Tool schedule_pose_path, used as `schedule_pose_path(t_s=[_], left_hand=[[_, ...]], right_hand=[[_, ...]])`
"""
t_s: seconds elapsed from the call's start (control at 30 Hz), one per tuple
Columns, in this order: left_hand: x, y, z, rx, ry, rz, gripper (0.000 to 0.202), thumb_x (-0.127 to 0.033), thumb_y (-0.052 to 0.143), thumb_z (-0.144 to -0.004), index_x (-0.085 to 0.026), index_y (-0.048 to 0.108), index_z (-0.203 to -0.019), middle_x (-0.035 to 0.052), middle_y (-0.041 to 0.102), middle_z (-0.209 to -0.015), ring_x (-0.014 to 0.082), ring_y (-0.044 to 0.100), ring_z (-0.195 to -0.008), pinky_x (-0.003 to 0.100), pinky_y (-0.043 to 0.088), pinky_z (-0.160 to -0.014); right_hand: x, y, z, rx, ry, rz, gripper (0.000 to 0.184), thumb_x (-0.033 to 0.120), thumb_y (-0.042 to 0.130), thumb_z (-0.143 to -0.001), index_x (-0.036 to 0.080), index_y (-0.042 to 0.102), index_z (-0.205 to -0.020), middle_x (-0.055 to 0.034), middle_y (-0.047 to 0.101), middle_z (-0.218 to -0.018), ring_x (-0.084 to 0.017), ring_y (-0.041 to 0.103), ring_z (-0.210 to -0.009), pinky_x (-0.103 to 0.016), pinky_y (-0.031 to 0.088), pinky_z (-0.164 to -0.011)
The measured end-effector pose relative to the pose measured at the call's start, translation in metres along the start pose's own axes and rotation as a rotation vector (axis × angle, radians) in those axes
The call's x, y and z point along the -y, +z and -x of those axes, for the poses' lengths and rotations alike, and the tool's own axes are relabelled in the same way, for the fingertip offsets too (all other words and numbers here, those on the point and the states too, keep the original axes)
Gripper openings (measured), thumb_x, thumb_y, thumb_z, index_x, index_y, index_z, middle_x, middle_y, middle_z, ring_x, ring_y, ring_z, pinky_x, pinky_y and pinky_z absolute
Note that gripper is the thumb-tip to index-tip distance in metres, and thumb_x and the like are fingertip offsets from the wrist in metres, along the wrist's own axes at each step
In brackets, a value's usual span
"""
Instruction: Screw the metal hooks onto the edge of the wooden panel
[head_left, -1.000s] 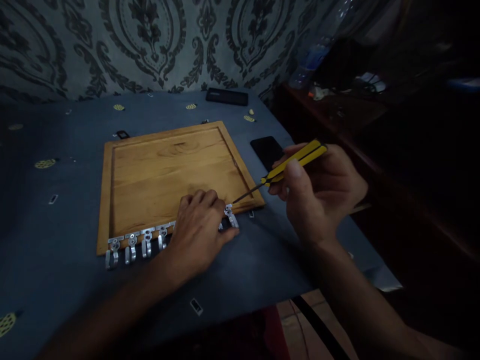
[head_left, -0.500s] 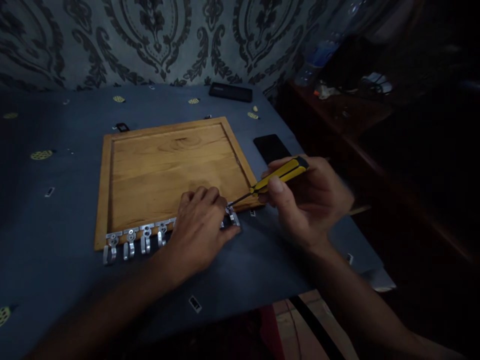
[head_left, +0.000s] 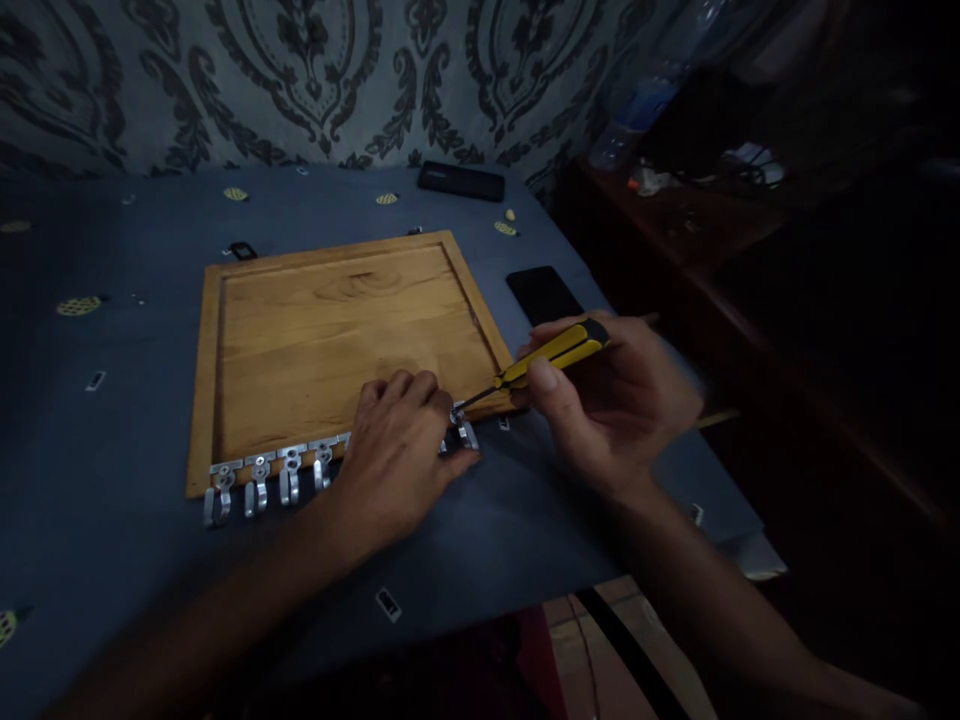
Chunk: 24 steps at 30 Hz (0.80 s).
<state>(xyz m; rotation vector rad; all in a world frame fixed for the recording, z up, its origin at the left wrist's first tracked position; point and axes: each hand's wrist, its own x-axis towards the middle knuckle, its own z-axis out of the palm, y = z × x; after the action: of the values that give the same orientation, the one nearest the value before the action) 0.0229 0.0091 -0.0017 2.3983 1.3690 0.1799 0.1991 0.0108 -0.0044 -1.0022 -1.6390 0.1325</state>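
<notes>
Lying flat on the blue-covered worktop, the wooden board has its near edge towards the person. The left hand rests palm-down on that edge with its knuckles raised. Cannot tell whether its grip pinches anything underneath. The right hand has its grip closed round the yellow handle of a screwdriver, thumb on top and shaft at a low slant. A row of metal hooks runs along the near edge, partly covered by the left hand. The driver tip meets the end hook at the board's near right corner, just beside the left thumb.

Judgement: the shaft looks too shallow for a screw seated in the plate. Raising the handle so the shaft lines up with the fastener would cut the risk of slipping out. The left hand should press the board down firmly, thumb clear of the tip. Turn slowly, with push along the shaft. The light is dim, so check the seating by feel.
</notes>
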Motion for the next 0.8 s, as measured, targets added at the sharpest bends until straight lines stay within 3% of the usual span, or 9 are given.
schedule_pose_path(t_s=[0.3, 0.5, 0.63, 0.8], left_hand=[[-0.0002, -0.0003, -0.0003, 0.012, -0.005, 0.012, 0.032, -0.04, 0.075, -0.088, -0.017, 0.07, -0.108, 0.0082, 0.066, -0.117, 0.0322, 0.055, -0.115, 0.048, 0.043, -0.094], [-0.0002, -0.0006, -0.0007, 0.013, -0.009, 0.022, 0.031, -0.038, 0.075, -0.088, -0.017, 0.07, -0.111, 0.0079, 0.066, -0.116, 0.0322, 0.056, -0.115, 0.048, 0.042, -0.095], [-0.0004, 0.0, -0.0005, 0.005, -0.011, 0.026, 0.03, -0.037, 0.074, -0.088, -0.018, 0.07, -0.111, 0.0076, 0.066, -0.116, 0.0316, 0.056, -0.115, 0.048, 0.042, -0.095], [-0.0005, -0.0004, -0.0009, 0.018, -0.007, 0.011, 0.032, -0.039, 0.075, -0.088, -0.017, 0.07, -0.111, 0.0085, 0.065, -0.115, 0.0322, 0.056, -0.116, 0.048, 0.043, -0.096]], right_hand=[[0.0004, -0.0033, 0.001, 0.059, 0.038, -0.077, 0.021, 0.019, 0.072, -0.087, 0.029, 0.068, -0.105, 0.0006, 0.067, -0.085, -0.013, 0.06, -0.062, -0.03, 0.049, -0.051], [-0.0056, -0.0015, -0.001, 0.08, -0.062, -0.174, 0.026, 0.021, 0.083, -0.077, 0.029, 0.064, -0.092, 0.002, 0.064, -0.075, -0.018, 0.062, -0.066, -0.032, 0.048, -0.052], [0.0, 0.0013, -0.0013, 0.067, 0.074, -0.279, 0.027, 0.022, 0.086, -0.075, 0.028, 0.064, -0.089, 0.0019, 0.071, -0.081, -0.019, 0.07, -0.073, -0.032, 0.056, -0.059], [0.0039, -0.0005, -0.0042, 0.107, 0.289, -0.377, 0.029, 0.03, 0.084, -0.079, 0.03, 0.071, -0.105, 0.0016, 0.072, -0.085, -0.013, 0.065, -0.059, -0.024, 0.05, -0.044]])
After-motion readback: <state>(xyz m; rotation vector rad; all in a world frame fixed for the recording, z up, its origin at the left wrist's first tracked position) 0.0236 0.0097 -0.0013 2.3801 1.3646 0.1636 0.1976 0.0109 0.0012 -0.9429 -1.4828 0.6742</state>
